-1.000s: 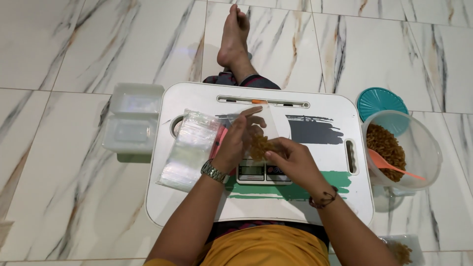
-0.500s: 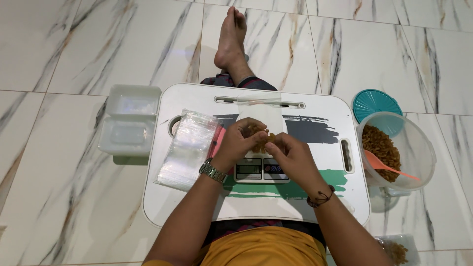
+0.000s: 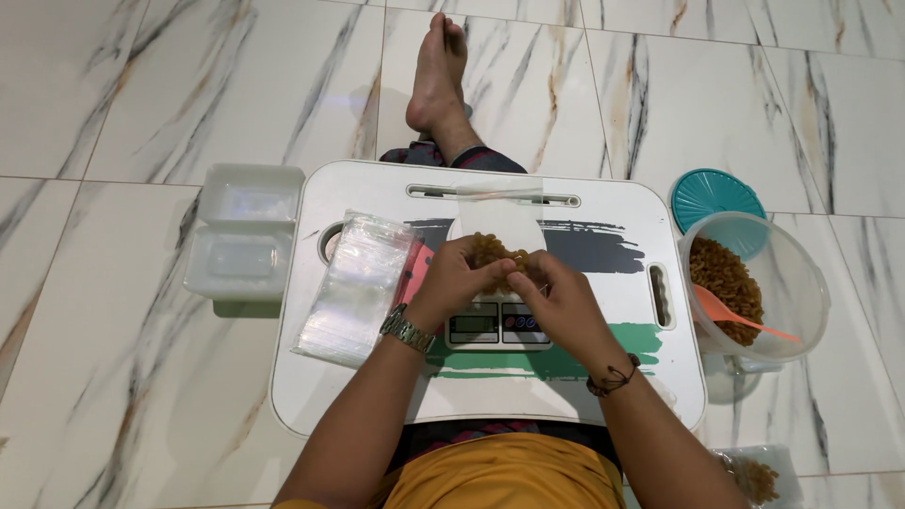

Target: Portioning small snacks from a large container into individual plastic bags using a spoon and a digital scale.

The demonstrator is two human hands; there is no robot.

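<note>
A small clear bag of brown snack pieces [image 3: 492, 253] sits above the digital scale [image 3: 498, 323] at the centre of the white lap table [image 3: 377, 396], pinched on both sides. The left hand [image 3: 454, 279] and right hand [image 3: 556, 294] both grasp the bag with closed fingers. A stack of empty clear bags [image 3: 351, 285] lies left; 1 tub of snack pieces [image 3: 754, 283] stands right.

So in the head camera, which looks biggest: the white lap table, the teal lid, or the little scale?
1. White lap table, by far.
2. Teal lid and scale look about alike; both are partly hidden, so I can't rank them.
</note>
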